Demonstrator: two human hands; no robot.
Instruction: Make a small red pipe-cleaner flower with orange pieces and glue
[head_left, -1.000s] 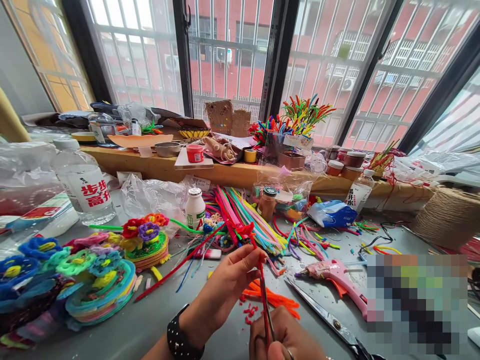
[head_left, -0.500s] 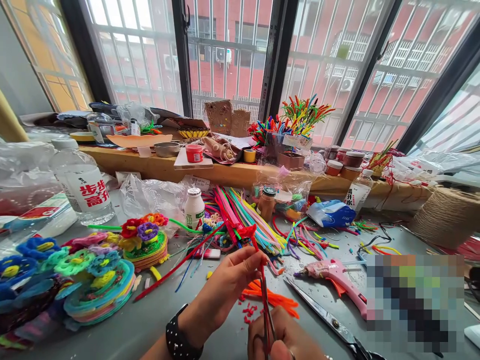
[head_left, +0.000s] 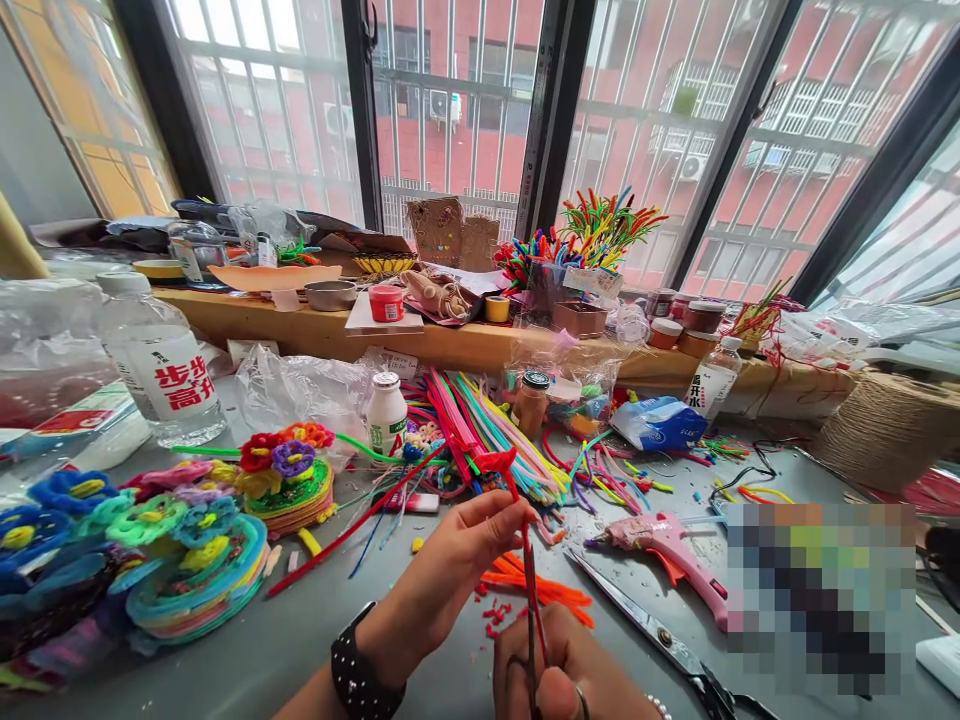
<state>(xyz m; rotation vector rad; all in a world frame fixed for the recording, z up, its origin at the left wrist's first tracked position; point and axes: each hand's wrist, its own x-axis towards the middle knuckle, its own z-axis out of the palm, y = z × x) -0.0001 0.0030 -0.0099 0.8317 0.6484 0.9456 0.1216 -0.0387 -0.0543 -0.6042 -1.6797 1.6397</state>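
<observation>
My left hand [head_left: 442, 565] pinches a red pipe cleaner [head_left: 498, 462] between thumb and fingertips. Its looped end sticks up above the fingers, and its tail runs down toward my other hand. At the bottom centre, my right hand [head_left: 559, 660] is closed around small scissors [head_left: 531, 585], whose narrow blades point up along the red tail. Whether the blades touch the tail I cannot tell. Small red clippings [head_left: 493, 615] and a bunch of orange pipe cleaners [head_left: 547, 592] lie on the table just behind the scissors.
Large scissors [head_left: 652, 630] and a pink glue gun [head_left: 667, 553] lie to the right. Pipe-cleaner flowers [head_left: 161, 520] crowd the left, near a water bottle [head_left: 165, 375]. Behind my hands are loose pipe cleaners [head_left: 480, 420], a white bottle [head_left: 387, 415] and a twine spool [head_left: 889, 425].
The scissor blades, a little apart before, now look closer together, and the red tail shows to their right. Both hands stay nearly in place; the view has shifted slightly.
</observation>
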